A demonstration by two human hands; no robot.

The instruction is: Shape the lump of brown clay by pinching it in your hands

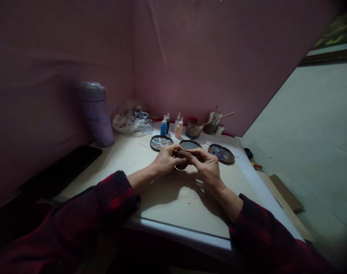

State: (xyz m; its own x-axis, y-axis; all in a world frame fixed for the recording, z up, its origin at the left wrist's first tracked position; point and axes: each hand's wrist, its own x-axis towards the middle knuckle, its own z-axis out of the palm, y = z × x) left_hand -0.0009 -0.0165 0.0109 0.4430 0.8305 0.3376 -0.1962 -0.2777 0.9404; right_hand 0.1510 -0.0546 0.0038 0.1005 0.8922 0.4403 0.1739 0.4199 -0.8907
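Above the middle of the pale table, a small dark brown piece (182, 166) is held between both hands. My left hand (165, 160) grips its left side, fingers wrapped round it. From the right, my right hand (208, 166) closes on the same piece, with the thumb lying along its top. Just behind the hands are three dark-rimmed round pieces: one with white lines on blue (161, 143), one plain blue-grey (190, 145) partly covered by my fingers, and one with purple spots (221, 153) to the right.
At the table's back (119, 161) stand a blue bottle (163, 127), an orange bottle (179, 129), and a cup with a stick (194, 130). Farther left are a crumpled plastic bag (133, 121), a purple tumbler (97, 118) and a black flat object (62, 171).
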